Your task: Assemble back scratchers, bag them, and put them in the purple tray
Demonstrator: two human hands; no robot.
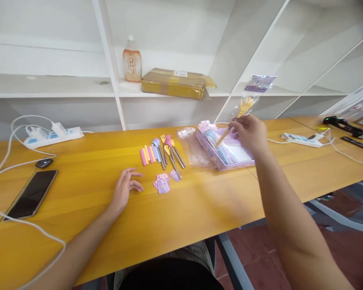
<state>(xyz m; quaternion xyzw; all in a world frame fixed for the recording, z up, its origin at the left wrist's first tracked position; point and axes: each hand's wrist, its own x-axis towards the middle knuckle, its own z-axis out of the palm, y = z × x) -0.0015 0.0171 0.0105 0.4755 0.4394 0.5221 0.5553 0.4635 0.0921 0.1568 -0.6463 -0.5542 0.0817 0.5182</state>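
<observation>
Fingers of my right hand [251, 132] are closed round a yellow hand-shaped back scratcher [245, 106], which is in a clear bag. It is tilted above a purple tray box [238, 165] that holds other wrapped pieces. My left hand [124, 187] rests on the table with its fingers apart, holding nothing. Small printed cards [162, 184] lie just right of it. Beyond them are several back scratcher heads on metal rods [159, 152] and a row of pink, orange and blue handles [148, 155].
Clear plastic bags [196, 155] lie left of the box. A phone [33, 194], a power strip [53, 136] and white cables are at the left. Another power strip [302, 139] sits at the right. A taped carton [174, 83] and a bottle [132, 62] stand on the shelf behind.
</observation>
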